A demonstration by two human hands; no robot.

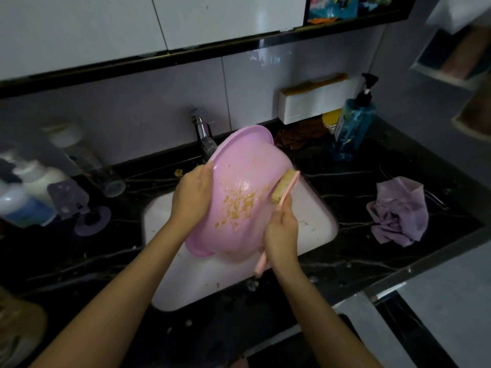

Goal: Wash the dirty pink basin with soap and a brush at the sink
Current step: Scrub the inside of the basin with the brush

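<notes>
The pink basin (244, 166) is held tilted over the white sink (316, 216), its underside toward me and smeared with yellow-brown grime. My left hand (192, 193) grips its left rim. My right hand (281, 232) grips the pink handle of a brush (285, 185), whose yellowish bristles press against the basin's right side. The handle's end sticks out below my right hand. The faucet (203, 134) stands behind the basin, partly hidden by it.
A blue pump soap bottle (353, 126) stands at the back right on the dark marble counter (358, 181). A crumpled lilac cloth (398, 212) lies to the right. Several bottles (34, 181) crowd the left. A white wall box (316, 99) and brown rag (300, 134) sit behind.
</notes>
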